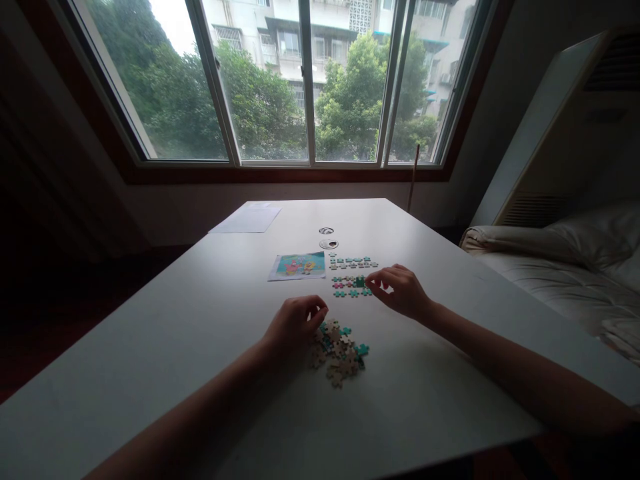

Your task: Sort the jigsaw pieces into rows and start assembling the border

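A heap of loose puzzle pieces [340, 353] lies on the white table [210, 347] in front of me. My left hand [295, 323] rests at the heap's left edge with fingers curled in a pinch; what they hold is too small to see. My right hand [400, 290] hovers at the right end of rows of sorted teal and pink pieces [350, 283], its fingers pinched near a dark teal piece. A colourful reference picture [299, 265] lies flat left of the rows.
Two small round objects [327, 238] sit behind the rows. A sheet of paper [246, 219] lies at the far left of the table. A bed with pale bedding [565, 260] stands to the right, a large window [300, 80] ahead.
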`<state>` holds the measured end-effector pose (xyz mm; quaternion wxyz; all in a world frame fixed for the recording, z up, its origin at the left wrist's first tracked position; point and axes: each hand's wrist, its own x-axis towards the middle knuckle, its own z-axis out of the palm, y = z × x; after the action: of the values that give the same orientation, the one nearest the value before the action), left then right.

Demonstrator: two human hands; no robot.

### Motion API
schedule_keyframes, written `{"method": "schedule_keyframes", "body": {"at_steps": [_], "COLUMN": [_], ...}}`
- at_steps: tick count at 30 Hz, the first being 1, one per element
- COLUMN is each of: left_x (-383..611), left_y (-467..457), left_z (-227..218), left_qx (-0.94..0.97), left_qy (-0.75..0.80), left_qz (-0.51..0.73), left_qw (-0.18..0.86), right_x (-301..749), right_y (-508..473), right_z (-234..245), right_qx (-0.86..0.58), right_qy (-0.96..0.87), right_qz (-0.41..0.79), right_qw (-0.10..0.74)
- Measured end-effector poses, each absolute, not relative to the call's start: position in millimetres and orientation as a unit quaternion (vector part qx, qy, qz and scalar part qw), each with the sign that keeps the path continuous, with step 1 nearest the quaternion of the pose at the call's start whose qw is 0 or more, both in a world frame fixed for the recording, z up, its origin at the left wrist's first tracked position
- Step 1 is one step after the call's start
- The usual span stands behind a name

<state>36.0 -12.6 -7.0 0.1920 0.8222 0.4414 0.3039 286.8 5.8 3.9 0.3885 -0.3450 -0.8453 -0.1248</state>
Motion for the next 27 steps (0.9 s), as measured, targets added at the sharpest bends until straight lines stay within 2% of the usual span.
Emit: {"method": "schedule_keyframes", "body": {"at_steps": [6, 12, 17, 27], "left_x": [35, 25, 19, 11], "left_y": [-13, -11, -11, -5], "left_z": [-9, -9, -8, -8], "left_qx": [0.822, 0.817, 0.833, 0.835], "left_qy": [0.450, 0.465, 0.447, 0.440], "left_qz": [0.297, 0.295, 0.291, 0.292], "left_qw": [0.183, 0.168, 0.149, 0.151], "right_x": [284, 273, 262, 243], "right_y": [6, 40, 97, 176], "right_z": [3, 24, 37, 8], "right_qx": [-0.350, -0.365, -0.459, -0.549], "right_qy": [-0.851, -0.877, -0.861, -0.819], "right_qz": [-0.117, -0.114, -0.016, 0.053], "right_qw": [0.373, 0.291, 0.216, 0.157]}}
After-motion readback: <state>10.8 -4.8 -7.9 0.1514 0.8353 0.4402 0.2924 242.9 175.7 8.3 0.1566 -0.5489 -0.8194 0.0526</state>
